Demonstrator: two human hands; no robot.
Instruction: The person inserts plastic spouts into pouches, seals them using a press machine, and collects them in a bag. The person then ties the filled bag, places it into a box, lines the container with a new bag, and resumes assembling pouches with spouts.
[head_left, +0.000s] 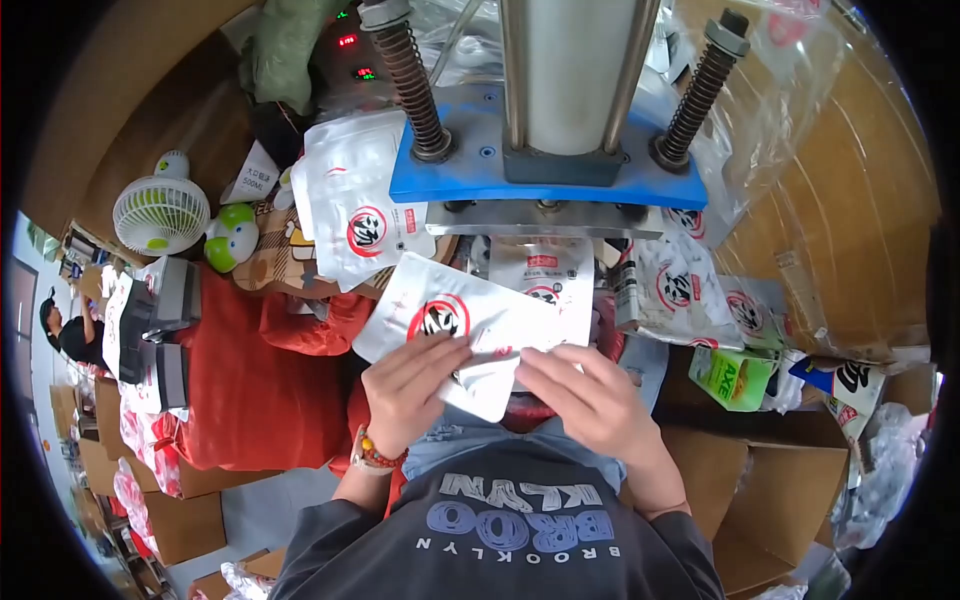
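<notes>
A white foil pouch [505, 312] with a red ring and black lettering lies tilted between my two hands, in front of the press. My left hand [408, 388] has its fingers over the pouch's lower left side, with the thumb hidden beneath. At the lower right edge, my right hand [590, 402] pinches the same pouch; its thumb is also out of sight. Behind it, another printed pouch [568, 268] sits under the press's metal bar [545, 218]. To the left lies a stack of similar pouches [330, 205].
The press's blue plate [480, 175] and spring posts overhang the work spot. More pouches [680, 290] are piled right. A small fan [160, 215] and a red-covered surface [255, 390] stand left; an open cardboard box [770, 490] is at lower right. Another person [78, 335] is far left.
</notes>
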